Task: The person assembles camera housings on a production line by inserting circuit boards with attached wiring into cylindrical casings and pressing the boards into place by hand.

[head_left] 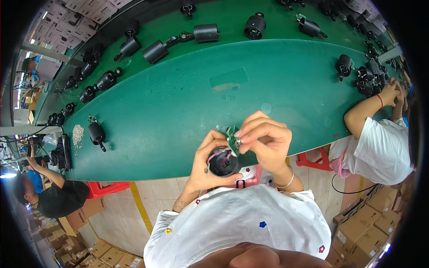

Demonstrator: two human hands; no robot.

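Observation:
My left hand (200,166) is wrapped round a black cylindrical housing (223,163), its open end facing up at the table's near edge. Some wires and small parts show inside it. Just above the rim, my right hand (269,142) pinches a small green circuit board (232,140) between thumb and fingers. A pinkish wire runs along the rim near the board; where it ends is hidden. The left fingertips come close to the board, but I cannot tell whether they touch it.
The green table (152,120) curves around me. A black cylinder unit (96,132) and a pile of small pale pieces (77,135) lie at left. Along the far belt (232,22) sit several similar units. Co-workers sit at both sides, near red stools (314,160) and cardboard boxes (360,227).

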